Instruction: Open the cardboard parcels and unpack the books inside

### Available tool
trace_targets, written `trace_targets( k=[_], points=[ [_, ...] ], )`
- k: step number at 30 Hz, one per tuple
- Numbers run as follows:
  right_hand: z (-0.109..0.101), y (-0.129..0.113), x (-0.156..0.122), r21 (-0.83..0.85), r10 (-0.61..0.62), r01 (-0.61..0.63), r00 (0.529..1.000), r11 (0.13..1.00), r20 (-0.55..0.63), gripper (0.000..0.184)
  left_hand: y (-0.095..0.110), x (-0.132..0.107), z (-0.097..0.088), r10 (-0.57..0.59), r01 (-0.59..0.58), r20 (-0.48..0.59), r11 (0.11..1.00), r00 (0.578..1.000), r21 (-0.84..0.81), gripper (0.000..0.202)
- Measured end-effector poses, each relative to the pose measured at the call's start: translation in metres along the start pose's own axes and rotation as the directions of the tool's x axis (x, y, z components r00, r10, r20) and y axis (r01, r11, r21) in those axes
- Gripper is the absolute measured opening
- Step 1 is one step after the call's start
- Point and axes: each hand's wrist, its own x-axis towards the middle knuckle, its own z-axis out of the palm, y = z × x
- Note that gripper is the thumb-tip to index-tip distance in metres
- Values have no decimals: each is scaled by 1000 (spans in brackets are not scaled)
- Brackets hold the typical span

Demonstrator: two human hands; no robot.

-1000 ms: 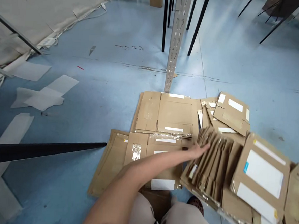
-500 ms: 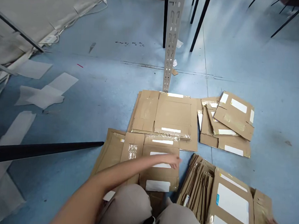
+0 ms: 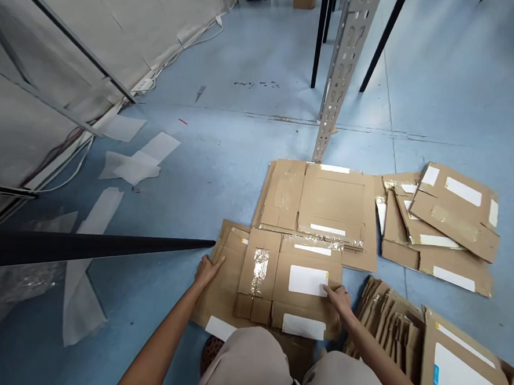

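A stack of flattened cardboard boxes [image 3: 277,286] with white labels and tape lies on the blue floor just ahead of my knees. My left hand [image 3: 206,269] rests on its left edge, fingers wrapped over the rim. My right hand [image 3: 340,296] lies on its right edge, fingers stretched toward the upper white label. To the right a fanned pile of flattened boxes [image 3: 388,322] sits on the floor, with a labelled box [image 3: 467,374] on top of it.
A larger flattened box [image 3: 326,205] lies behind the stack, against a perforated metal upright [image 3: 340,75]. Another pile of boxes [image 3: 442,227] lies at right. A black bar [image 3: 83,248] crosses from the left. White paper sheets [image 3: 132,159] and cables lie by the left wall.
My left hand has left the fanned pile and moved to the near stack's left edge. My right hand has set the pile down and come onto the stack's right edge. The view swung left.
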Motion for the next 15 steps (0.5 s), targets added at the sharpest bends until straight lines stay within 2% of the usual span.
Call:
trace_targets(
  k=[5,9,12,15],
  points=[
    [27,23,-11,21,101,-101,995,995,-1,69,-15,18,-8,53,-53,126,999,991,-7,74],
    [41,29,-18,82,112,-112,994,990,3,70,-27,27,-11,149,-113,233,980,961,-162,74],
    [40,38,-22,195,78,-79,997,978,14,76,-42,23,-14,233,-149,224,929,946,-337,73],
    [24,41,-39,387,-40,30,999,922,19,82,-55,2,-22,290,-177,150,843,945,-508,70]
  ],
)
